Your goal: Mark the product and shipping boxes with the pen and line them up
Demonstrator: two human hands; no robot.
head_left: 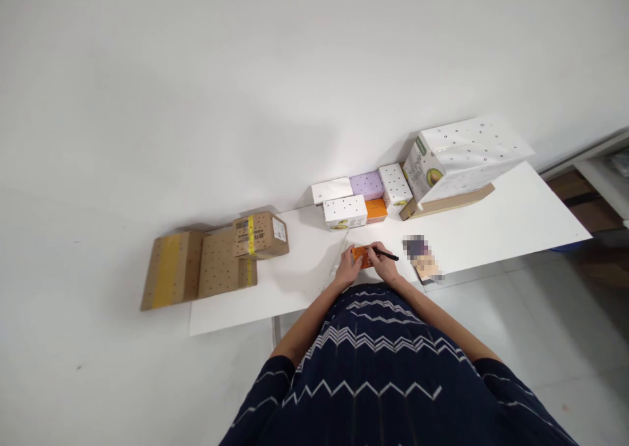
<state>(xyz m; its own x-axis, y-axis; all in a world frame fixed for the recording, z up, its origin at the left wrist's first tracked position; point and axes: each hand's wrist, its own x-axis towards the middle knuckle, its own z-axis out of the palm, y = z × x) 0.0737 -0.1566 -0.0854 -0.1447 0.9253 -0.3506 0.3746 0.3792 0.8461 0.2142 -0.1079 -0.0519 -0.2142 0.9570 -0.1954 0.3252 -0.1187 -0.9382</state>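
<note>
R grip (384, 262) clamped on black pen (387, 255), L grip (346, 267) on small orange pack (362, 257), all nr front edge of worktop (295, 269); pack could tilt if L hold slackens, & pen might skid w/ it; can't tell if pack's resting or raised

The brown boxes (216, 264) look matt cardboard — the tabletop (531, 217) smooth.

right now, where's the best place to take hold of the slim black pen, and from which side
Likely pinch the slim black pen by its free end, from the person's right: that end sticks out from the right hand, while the other points toward the small orange rectangular item.
</note>
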